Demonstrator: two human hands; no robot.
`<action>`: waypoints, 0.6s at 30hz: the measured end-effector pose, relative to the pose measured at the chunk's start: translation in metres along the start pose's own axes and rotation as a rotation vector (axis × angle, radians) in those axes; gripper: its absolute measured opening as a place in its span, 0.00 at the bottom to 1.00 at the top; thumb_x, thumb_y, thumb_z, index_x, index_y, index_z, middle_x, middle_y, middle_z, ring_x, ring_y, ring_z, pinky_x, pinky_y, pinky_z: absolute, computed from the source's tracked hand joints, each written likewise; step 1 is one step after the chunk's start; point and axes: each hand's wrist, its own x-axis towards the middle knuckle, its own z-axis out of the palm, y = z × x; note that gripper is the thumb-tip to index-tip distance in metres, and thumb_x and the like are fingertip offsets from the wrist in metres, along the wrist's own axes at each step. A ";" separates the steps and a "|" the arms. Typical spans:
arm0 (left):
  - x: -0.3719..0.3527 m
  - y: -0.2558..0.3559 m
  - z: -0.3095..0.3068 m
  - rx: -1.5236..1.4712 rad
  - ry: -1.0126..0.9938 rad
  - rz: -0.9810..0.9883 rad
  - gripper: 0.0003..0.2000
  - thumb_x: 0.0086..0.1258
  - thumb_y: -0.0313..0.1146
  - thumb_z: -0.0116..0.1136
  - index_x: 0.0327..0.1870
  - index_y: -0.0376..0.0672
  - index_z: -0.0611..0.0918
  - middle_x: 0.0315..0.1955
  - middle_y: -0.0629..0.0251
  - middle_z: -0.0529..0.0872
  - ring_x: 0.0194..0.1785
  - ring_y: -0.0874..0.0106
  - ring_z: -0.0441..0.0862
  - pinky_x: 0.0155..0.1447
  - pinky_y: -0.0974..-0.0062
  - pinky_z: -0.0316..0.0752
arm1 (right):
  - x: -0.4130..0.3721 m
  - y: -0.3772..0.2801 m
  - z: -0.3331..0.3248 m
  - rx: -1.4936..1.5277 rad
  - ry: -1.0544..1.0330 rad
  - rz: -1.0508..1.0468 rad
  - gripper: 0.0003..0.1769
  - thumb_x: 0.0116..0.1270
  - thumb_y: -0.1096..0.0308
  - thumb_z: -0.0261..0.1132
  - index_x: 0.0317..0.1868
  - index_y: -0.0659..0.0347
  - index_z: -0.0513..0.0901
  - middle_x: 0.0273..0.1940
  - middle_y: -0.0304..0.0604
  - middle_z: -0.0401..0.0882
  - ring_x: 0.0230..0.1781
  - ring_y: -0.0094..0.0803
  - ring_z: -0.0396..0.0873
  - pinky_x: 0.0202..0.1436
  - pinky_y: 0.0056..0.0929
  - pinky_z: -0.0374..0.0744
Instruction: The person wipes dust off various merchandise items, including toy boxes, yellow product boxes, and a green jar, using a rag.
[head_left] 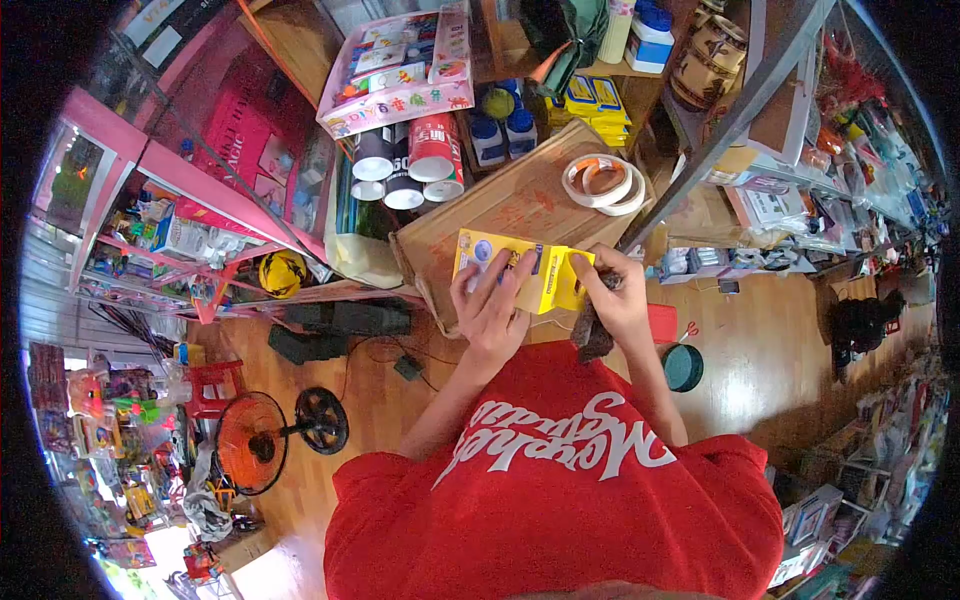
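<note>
A yellow box (550, 285) with printed faces is held in front of my chest, above a brown cardboard box (480, 220). My left hand (490, 312) grips its left part, fingers lying across the printed front. At the other end my right hand (620, 295) pinches the yellow side with thumb and fingers. A dark brown, cloth-like piece (594, 335) hangs below the right palm, apparently tucked in that hand; its upper part is hidden. Two rolls of tape (605, 186) lie on the cardboard just beyond my hands.
A pink patterned carton (400, 115) and several red and black cans (432, 150) stand at the back left. Yellow packs (595, 110) sit on the shelf ahead. A metal post (735, 120) slants at the right. Behind on the left is a fan (250, 445).
</note>
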 end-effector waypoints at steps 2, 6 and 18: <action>-0.002 0.001 0.003 -0.006 0.019 0.002 0.32 0.52 0.18 0.56 0.64 0.40 0.66 0.51 0.65 0.84 0.57 0.63 0.79 0.62 0.57 0.62 | -0.002 -0.001 0.004 -0.027 0.060 -0.008 0.12 0.62 0.72 0.62 0.24 0.71 0.73 0.17 0.35 0.67 0.21 0.15 0.62 0.22 0.23 0.62; -0.002 0.006 0.005 -0.026 0.043 -0.032 0.33 0.53 0.18 0.55 0.66 0.40 0.64 0.51 0.63 0.84 0.57 0.61 0.78 0.63 0.57 0.62 | -0.005 -0.007 0.012 -0.048 0.174 -0.035 0.11 0.60 0.73 0.62 0.24 0.71 0.73 0.16 0.35 0.65 0.21 0.15 0.61 0.22 0.22 0.62; 0.001 0.004 0.000 -0.002 0.056 -0.047 0.32 0.54 0.19 0.58 0.64 0.39 0.66 0.50 0.64 0.84 0.57 0.62 0.79 0.62 0.58 0.61 | -0.003 -0.016 0.008 -0.032 0.001 -0.037 0.11 0.64 0.70 0.63 0.30 0.70 0.76 0.19 0.35 0.67 0.22 0.15 0.62 0.23 0.23 0.64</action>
